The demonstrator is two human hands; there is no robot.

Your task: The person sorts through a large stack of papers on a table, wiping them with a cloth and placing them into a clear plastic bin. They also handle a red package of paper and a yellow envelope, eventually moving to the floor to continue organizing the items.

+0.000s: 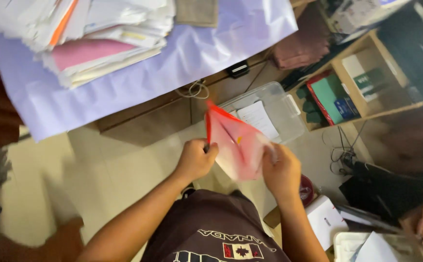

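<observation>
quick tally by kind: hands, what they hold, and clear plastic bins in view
hands: 2, left hand and right hand
red translucent sleeve held between them: 1
clear plastic bins: 2, lidded bin on the floor, white bin at lower right
total: 5

Head-worn view, steeply downward, close.

Both arms raised; left hand, right hand fingers closed.
</observation>
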